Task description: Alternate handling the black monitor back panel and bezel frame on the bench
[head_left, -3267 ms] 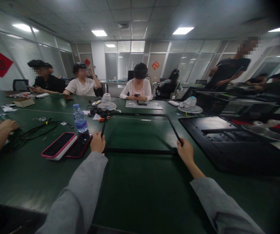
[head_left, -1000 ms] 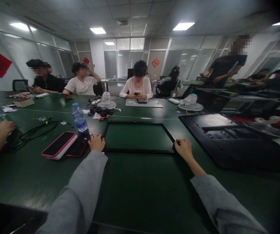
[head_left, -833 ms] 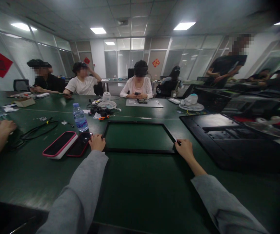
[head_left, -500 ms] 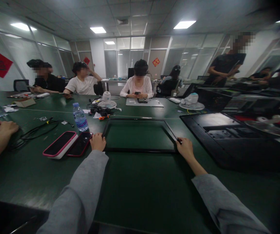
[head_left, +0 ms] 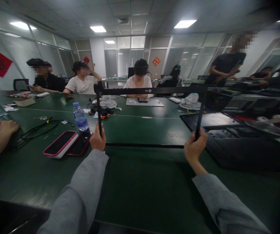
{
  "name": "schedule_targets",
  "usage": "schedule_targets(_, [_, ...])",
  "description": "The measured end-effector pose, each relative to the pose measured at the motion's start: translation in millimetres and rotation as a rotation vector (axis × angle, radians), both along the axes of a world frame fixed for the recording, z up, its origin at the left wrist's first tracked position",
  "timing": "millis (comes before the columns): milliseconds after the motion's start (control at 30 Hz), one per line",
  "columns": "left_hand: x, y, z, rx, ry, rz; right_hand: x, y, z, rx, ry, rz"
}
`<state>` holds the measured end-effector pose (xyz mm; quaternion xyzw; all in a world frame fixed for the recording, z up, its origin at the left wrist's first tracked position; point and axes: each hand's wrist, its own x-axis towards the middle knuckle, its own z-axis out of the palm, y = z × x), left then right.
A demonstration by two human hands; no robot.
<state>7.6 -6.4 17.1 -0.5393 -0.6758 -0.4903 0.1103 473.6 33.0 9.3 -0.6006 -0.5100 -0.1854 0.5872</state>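
Black frame point(head_left: 169, 91) is clamped at both sides by the fingers of left hand point(head_left: 97, 140) and right hand point(head_left: 195, 148). Its slender sides could be twisted by uneven lifting.

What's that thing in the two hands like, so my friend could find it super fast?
Start at the big green table. Over it, the left hand and right hand hold a thin black bezel. Unlike the wide black panel on the right, it's an open rectangle you can see through, with a small pale logo.
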Motion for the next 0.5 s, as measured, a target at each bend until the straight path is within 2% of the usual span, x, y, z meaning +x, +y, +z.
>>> schedule_targets(167, [0.7,-4.1,2.6,0.038,0.009,-0.018,0.0,-1.8,1.4,0.041,0.006,-0.011])
schedule_targets(333, [0.2,-4.8,2.5,0.142,-0.008,-0.042,3.4,-2.1,3.5,0.065,-0.022,0.01])
schedule_targets(500, [-1.8,-2.4,1.6,0.107,-0.001,-0.024,2.8,-1.8,3.8,0.037,0.004,0.054])
